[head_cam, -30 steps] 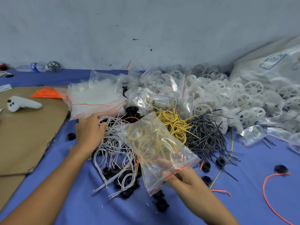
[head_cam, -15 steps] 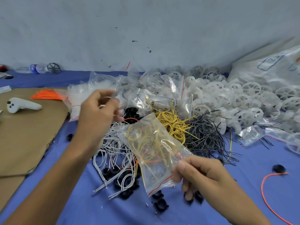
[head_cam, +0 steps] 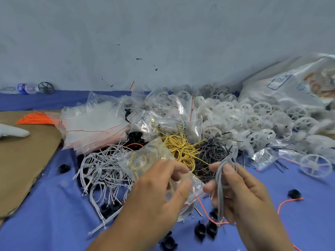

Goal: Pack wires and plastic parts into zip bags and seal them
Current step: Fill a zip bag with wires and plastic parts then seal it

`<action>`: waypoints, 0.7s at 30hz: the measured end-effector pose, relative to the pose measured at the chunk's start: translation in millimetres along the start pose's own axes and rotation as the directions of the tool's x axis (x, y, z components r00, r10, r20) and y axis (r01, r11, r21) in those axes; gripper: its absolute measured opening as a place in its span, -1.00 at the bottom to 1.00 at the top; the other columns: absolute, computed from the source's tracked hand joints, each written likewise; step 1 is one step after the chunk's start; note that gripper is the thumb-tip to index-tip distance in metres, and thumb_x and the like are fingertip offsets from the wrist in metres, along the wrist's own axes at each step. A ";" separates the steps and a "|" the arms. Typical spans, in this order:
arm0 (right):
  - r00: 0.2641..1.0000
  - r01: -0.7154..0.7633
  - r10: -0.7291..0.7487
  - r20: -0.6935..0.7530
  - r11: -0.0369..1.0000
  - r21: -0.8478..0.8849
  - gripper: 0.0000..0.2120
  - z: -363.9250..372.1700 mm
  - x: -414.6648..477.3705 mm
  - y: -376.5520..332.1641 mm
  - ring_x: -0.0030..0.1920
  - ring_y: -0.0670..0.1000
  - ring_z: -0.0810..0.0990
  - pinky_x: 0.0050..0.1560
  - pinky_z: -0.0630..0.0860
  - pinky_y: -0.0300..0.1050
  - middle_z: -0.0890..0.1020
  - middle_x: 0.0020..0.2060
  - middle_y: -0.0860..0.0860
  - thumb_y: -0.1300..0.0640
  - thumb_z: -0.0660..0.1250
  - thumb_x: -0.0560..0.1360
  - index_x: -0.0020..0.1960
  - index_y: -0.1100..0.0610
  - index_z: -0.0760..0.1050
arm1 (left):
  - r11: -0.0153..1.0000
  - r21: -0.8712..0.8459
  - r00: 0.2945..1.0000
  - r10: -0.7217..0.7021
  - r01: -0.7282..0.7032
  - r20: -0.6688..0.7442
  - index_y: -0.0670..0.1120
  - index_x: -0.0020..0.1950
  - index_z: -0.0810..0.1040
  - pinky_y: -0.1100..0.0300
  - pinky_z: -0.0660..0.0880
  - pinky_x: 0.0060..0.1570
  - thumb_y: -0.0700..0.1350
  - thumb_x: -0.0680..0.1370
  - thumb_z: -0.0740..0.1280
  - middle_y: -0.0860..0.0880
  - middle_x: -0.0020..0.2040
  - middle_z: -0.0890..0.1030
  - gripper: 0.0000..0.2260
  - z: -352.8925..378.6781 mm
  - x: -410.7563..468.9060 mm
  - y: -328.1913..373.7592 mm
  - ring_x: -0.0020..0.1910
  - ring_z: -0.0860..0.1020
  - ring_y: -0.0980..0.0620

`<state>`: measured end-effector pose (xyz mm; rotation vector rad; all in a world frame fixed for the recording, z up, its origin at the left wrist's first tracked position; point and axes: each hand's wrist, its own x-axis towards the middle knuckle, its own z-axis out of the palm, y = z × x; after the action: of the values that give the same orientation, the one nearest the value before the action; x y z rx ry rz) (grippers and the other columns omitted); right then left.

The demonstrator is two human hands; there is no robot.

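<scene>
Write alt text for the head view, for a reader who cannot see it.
The left hand grips a zip bag holding yellow wire while the right hand holds grey wires beside it. Wire piles and white plastic wheels lie on the blue cloth.

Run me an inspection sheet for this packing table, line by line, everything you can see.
Surface: blue cloth, with cardboard lying on its left side.
Job's things: zip bag with yellow wire coiled inside, seal unclear; stack of empty bags; heap of white wheels; black caps scattered near the front.
Clutter: water bottle lying by the wall; big sack at the right.
Grippers: left hand grips the zip bag; right hand holds grey wires.
Cables: piles of white wires, yellow wires, black wires; orange wires on the cardboard.
Surroundings: grey wall with small dark marks.
</scene>
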<state>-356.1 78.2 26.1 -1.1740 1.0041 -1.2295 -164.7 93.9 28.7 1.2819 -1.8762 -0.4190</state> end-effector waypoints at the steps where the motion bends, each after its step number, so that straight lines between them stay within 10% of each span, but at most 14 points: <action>1: 0.999 -0.045 0.045 0.013 0.999 -0.027 -0.69 -7.6 -1.0 -0.5 -0.49 0.07 0.52 -0.57 0.28 -0.29 0.68 -0.27 0.19 -0.17 0.30 0.39 -0.04 0.01 0.63 | 0.993 0.115 0.996 0.008 -0.019 0.094 0.33 0.23 0.30 0.45 0.34 -0.05 0.34 0.48 0.20 0.32 0.08 0.34 -0.65 3.8 -3.6 -4.7 0.05 0.39 0.29; 5: 0.954 -0.236 0.256 0.153 0.962 -0.137 -0.79 -29.1 -13.7 2.3 -0.49 0.09 0.55 -0.57 0.33 -0.28 0.65 -0.29 0.29 -0.11 0.37 0.42 -0.06 -0.01 0.64 | 0.906 0.419 0.966 -0.051 -0.062 0.253 0.36 0.36 -0.06 0.25 0.46 0.00 0.32 0.48 0.27 0.16 0.10 0.11 -0.39 19.9 -17.0 -16.7 0.07 0.25 0.15; 12: 0.791 -0.352 0.456 0.407 0.884 -0.307 -0.75 -21.2 -26.8 30.9 -0.04 -0.21 0.60 0.02 0.42 -0.39 0.69 -0.02 -0.06 0.05 0.32 0.55 0.12 -0.26 0.61 | 0.846 0.524 0.986 0.009 -0.097 0.168 0.21 0.22 0.17 0.06 0.53 -0.14 0.14 0.62 0.11 0.16 0.08 0.54 -0.79 21.6 -13.0 -18.9 -0.02 0.58 0.03; 17: 0.847 -0.488 0.413 0.335 0.855 0.178 -0.78 9.1 1.4 52.1 -0.25 0.12 0.64 -0.31 0.61 -0.09 0.67 -0.16 0.21 0.34 0.23 0.56 0.13 0.25 0.60 | 0.807 0.568 0.971 0.027 -0.161 0.237 0.19 0.09 0.43 0.17 0.41 -0.59 0.20 0.48 0.27 0.22 -0.30 0.59 -0.77 17.1 -10.2 -17.3 -0.42 0.59 0.14; 21: 0.906 -0.424 0.356 0.230 0.760 0.493 -0.78 44.9 23.4 59.2 -0.03 0.22 0.56 -0.13 0.60 -0.03 0.58 -0.04 0.34 0.41 0.17 0.54 0.14 0.38 0.49 | 0.784 0.579 0.966 0.102 -0.226 0.239 0.19 0.02 0.56 0.21 0.36 -0.66 0.06 0.25 0.44 0.22 -0.36 0.57 -0.65 16.1 -11.7 -20.1 -0.50 0.54 0.13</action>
<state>-300.6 57.8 -24.7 -0.5498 0.6958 -0.9892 -162.8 93.0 0.5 1.4965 -2.3827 0.1869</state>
